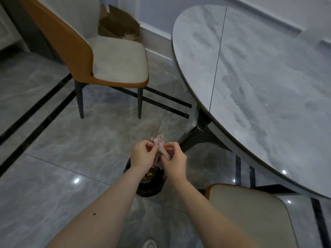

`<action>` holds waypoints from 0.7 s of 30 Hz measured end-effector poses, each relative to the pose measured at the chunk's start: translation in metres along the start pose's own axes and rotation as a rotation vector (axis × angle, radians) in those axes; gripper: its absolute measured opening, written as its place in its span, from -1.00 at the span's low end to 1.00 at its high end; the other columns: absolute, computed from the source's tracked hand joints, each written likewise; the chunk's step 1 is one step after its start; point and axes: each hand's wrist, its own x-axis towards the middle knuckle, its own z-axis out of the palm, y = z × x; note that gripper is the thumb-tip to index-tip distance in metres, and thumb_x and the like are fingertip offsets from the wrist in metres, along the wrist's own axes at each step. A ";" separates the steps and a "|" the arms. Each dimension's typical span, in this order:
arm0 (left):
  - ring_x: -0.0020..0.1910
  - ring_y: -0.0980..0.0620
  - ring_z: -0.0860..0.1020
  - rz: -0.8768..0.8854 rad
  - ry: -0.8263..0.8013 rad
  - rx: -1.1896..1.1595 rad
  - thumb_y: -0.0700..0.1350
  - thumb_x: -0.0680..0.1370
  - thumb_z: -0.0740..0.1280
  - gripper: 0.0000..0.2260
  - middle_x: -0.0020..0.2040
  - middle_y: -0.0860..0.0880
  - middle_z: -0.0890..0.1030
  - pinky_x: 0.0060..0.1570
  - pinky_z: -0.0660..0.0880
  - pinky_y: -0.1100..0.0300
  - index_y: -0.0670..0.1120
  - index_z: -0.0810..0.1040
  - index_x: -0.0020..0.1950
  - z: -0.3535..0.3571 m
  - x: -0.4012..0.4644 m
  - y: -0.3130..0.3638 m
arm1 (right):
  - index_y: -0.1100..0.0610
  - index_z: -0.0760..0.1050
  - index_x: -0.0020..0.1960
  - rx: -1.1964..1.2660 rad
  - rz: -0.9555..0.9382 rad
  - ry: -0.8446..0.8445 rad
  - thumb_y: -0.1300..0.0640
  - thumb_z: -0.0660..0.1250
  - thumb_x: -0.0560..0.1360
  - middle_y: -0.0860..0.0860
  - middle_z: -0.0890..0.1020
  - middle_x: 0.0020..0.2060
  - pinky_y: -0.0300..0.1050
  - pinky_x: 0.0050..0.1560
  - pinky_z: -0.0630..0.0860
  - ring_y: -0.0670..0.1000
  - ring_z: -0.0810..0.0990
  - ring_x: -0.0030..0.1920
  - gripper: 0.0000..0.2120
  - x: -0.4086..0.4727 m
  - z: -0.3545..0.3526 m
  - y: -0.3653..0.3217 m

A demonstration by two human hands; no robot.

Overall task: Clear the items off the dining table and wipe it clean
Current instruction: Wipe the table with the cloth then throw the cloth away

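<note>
A crumpled pale pink cloth (160,148) hangs between both my hands, low in the middle of the view. My left hand (143,154) pinches its left side and my right hand (174,159) pinches its right side. Directly beneath them stands a dark round bin (148,187) on the floor, with some waste visible inside; my forearms hide most of it. The grey marble dining table (259,83) fills the right side, and the part of its top in view is bare.
An orange-backed chair with a pale seat (114,59) stands to the upper left, with a brown paper bag (118,24) behind it by the wall. A second chair (250,212) sits at the lower right next to the table. The floor is glossy grey tile.
</note>
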 end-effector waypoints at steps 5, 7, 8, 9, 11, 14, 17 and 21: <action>-0.27 0.02 0.52 0.012 -0.019 -0.075 -0.23 0.54 0.31 -0.86 -0.28 -0.06 0.56 -0.26 0.46 0.33 -0.13 0.51 -0.24 -0.012 -0.013 0.047 | 0.13 0.57 0.07 -0.150 -0.025 -0.042 0.23 0.37 0.45 -0.05 0.60 -0.09 -0.33 -0.04 0.55 -0.20 0.56 -0.10 -0.80 0.008 -0.033 -0.030; -0.33 0.10 0.48 -0.022 -0.010 -0.157 -0.27 0.54 0.29 -0.77 -0.34 0.01 0.51 -0.43 0.38 0.51 -0.07 0.46 -0.30 -0.015 -0.017 0.061 | 0.11 0.61 -0.02 -0.249 -0.026 -0.071 0.16 0.35 0.47 0.00 0.59 -0.12 -0.32 -0.12 0.50 -0.14 0.53 -0.15 -0.89 0.014 -0.044 -0.039; -0.31 0.08 0.48 -0.026 -0.001 -0.167 -0.27 0.54 0.30 -0.77 -0.34 0.02 0.50 -0.43 0.38 0.52 -0.07 0.46 -0.30 -0.016 -0.018 0.071 | 0.11 0.61 -0.06 -0.281 -0.049 -0.081 0.14 0.34 0.48 0.01 0.58 -0.15 -0.32 -0.15 0.46 -0.11 0.52 -0.17 -0.91 0.018 -0.054 -0.047; -0.26 0.03 0.51 -0.022 0.009 -0.167 -0.26 0.53 0.31 -0.81 -0.32 0.02 0.51 -0.39 0.38 0.49 -0.09 0.48 -0.27 -0.017 -0.020 0.079 | 0.12 0.60 -0.08 -0.317 -0.072 -0.098 0.13 0.34 0.49 0.02 0.57 -0.17 -0.31 -0.16 0.42 -0.10 0.49 -0.19 -0.91 0.020 -0.061 -0.053; -0.13 -0.04 0.56 0.006 0.029 -0.216 -0.21 0.51 0.36 -0.96 -0.23 -0.02 0.55 -0.28 0.41 0.39 -0.13 0.52 -0.12 -0.019 -0.023 0.100 | 0.12 0.58 -0.10 -0.403 -0.144 -0.114 0.12 0.32 0.49 -0.01 0.53 -0.19 -0.35 -0.21 0.35 -0.12 0.44 -0.23 -0.90 0.025 -0.074 -0.071; -0.18 0.13 0.52 0.117 0.026 -0.210 -0.11 0.42 0.47 -0.73 -0.16 0.03 0.52 -0.34 0.41 0.48 -0.11 0.45 0.01 -0.021 -0.033 0.129 | 0.12 0.56 -0.07 -0.460 -0.244 -0.109 0.13 0.30 0.50 -0.03 0.51 -0.18 -0.33 -0.20 0.36 -0.10 0.45 -0.21 -0.91 0.027 -0.089 -0.093; -0.22 0.10 0.50 0.198 0.070 -0.156 -0.20 0.44 0.44 -0.81 -0.22 0.07 0.50 -0.36 0.40 0.45 -0.11 0.45 -0.06 -0.024 -0.043 0.154 | 0.12 0.56 -0.06 -0.458 -0.274 -0.091 0.10 0.31 0.50 -0.01 0.53 -0.15 -0.23 -0.14 0.43 -0.06 0.48 -0.16 -0.89 0.030 -0.100 -0.112; -0.24 0.09 0.50 0.207 0.178 -0.106 -0.24 0.52 0.33 -0.91 -0.29 0.08 0.50 -0.33 0.34 0.43 -0.10 0.49 -0.17 -0.031 -0.040 0.165 | 0.08 0.58 -0.03 -0.472 -0.321 -0.100 0.03 0.34 0.49 -0.06 0.51 -0.15 -0.35 -0.18 0.35 -0.10 0.46 -0.15 -0.86 0.030 -0.110 -0.124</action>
